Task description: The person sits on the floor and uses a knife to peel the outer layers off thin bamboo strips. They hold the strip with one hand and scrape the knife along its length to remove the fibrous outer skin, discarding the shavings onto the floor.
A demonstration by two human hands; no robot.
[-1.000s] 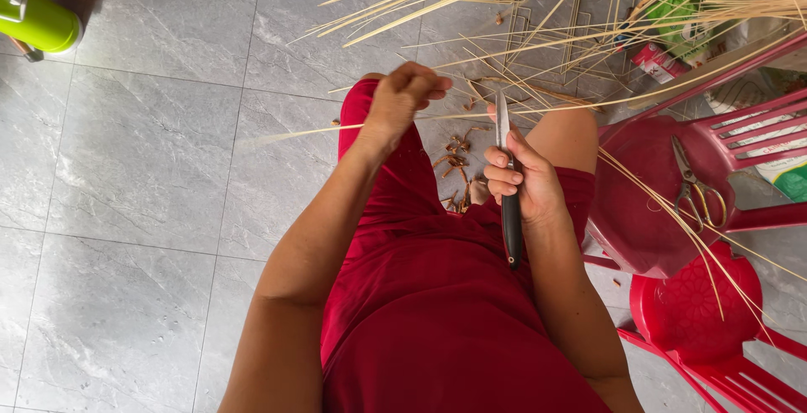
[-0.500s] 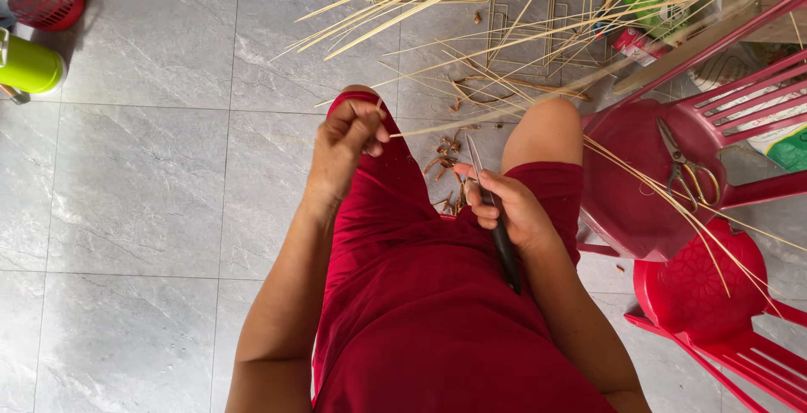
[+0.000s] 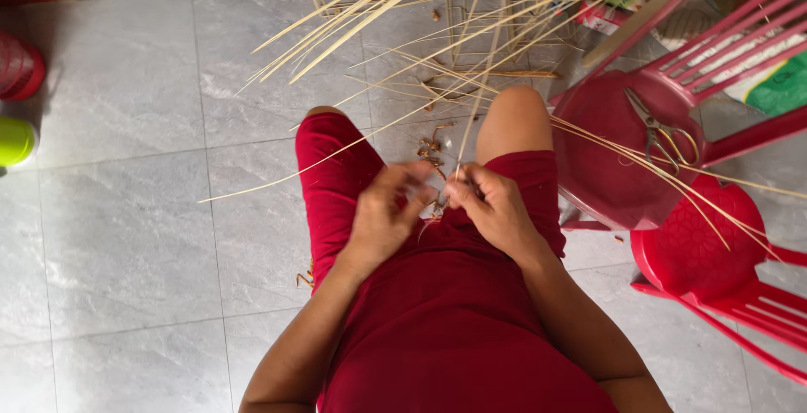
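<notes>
Hands meet over my lap now: a second ago my left hand was stretched out over the left knee and my right hand held a dark knife upright, and both have since come in close together, fingertips almost touching. The knife no longer shows; I cannot tell whether the right hand hides it. Both hands are curled narrow, pinching the near end of a thin pale strip that runs up and away from them toward the bundle of straw-coloured strips fanned across the grey tiled floor. I judge the work has gone from cutting to fine finger handling of that strip end. Small brown shavings lie on the floor between my knees. To my right the room is tight: a red plastic chair stands just beside my right knee with a pair of scissors on its seat, and a second red chair sits nearer. To my left the floor lies open, out to a green container at the far edge.
</notes>
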